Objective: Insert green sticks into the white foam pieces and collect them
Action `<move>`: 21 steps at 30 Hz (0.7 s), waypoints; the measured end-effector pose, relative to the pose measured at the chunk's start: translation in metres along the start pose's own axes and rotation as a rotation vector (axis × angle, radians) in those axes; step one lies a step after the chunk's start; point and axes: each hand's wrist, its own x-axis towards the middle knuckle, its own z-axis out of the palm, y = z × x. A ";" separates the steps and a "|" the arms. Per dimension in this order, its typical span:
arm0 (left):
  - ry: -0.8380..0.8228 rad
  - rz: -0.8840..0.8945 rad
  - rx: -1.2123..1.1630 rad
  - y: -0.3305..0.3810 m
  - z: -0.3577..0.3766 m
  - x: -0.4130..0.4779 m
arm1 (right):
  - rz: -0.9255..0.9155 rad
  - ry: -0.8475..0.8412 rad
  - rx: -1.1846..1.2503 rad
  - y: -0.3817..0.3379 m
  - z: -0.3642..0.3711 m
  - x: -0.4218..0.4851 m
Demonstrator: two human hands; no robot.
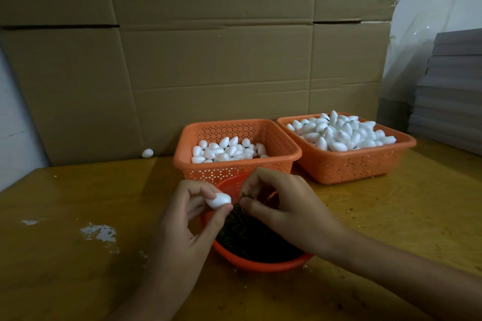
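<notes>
In the head view, your left hand [182, 219] pinches one white, egg-shaped foam piece [218, 200] between thumb and fingertips, its narrow end turned towards your right hand [287, 208]. The foam is smooth, matte and unmarked. Your right hand's thumb and forefinger are closed on a thin dark green stick [244, 195], of which only a short bit shows, just beside the foam piece. Whether the stick touches the foam, you cannot tell.

Both hands hang over one round orange plastic bowl [260, 267], which holds a dense pile of dark green sticks [247, 232], too many to count.

Behind the bowl stand two orange perforated plastic baskets, side by side. The left basket [208, 172] holds a low layer of white foam eggs [224, 151]. The right basket [347, 167] is heaped above its rim with more of them [339, 133]. Neither lot can be counted.

One loose foam egg [147, 153] lies at the back of the wooden table [78, 281], against the brown cardboard sheets [208, 60].
</notes>
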 end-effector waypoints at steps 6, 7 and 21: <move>0.005 -0.017 -0.006 -0.003 -0.001 0.000 | 0.004 -0.025 0.081 0.004 -0.002 0.002; 0.006 -0.021 0.001 -0.004 -0.001 0.000 | -0.006 -0.017 0.079 0.004 -0.003 0.002; 0.011 0.021 0.035 -0.009 -0.004 0.001 | 0.049 -0.031 0.259 0.007 -0.004 0.004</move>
